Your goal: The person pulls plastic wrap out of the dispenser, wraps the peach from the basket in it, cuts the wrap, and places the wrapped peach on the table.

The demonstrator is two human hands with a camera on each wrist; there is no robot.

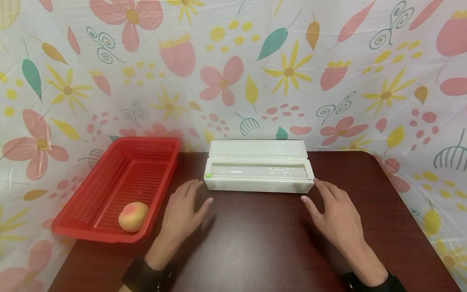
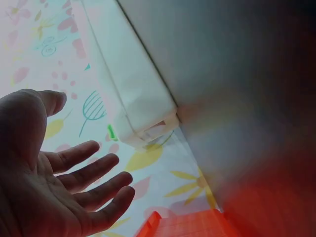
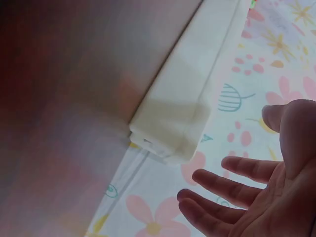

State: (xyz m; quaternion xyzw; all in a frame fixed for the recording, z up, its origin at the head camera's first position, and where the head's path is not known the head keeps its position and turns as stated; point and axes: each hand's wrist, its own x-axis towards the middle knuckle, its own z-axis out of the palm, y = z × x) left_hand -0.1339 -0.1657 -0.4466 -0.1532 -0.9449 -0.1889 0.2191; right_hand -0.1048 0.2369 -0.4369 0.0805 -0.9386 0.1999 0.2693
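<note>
A long white cling film dispenser (image 1: 259, 185) lies near the back edge of the table, its lid (image 1: 258, 149) tipped back against the cloth. Inside it shows a roll of clear film (image 1: 259, 171), and a small green slider (image 1: 208, 175) sits at its left end. My left hand (image 1: 181, 213) is by the dispenser's left end, fingers spread and holding nothing. At the opposite end, my right hand (image 1: 337, 217) has its fingertips close to the front right corner, also holding nothing. Both wrist views show the palms bare and the fingers relaxed.
To the left stands a red plastic basket (image 1: 160, 194) with a yellow-pink peach (image 1: 133, 216) in its near corner. A flower-printed cloth (image 1: 233, 81) hangs behind and around the dark brown table (image 1: 251, 243).
</note>
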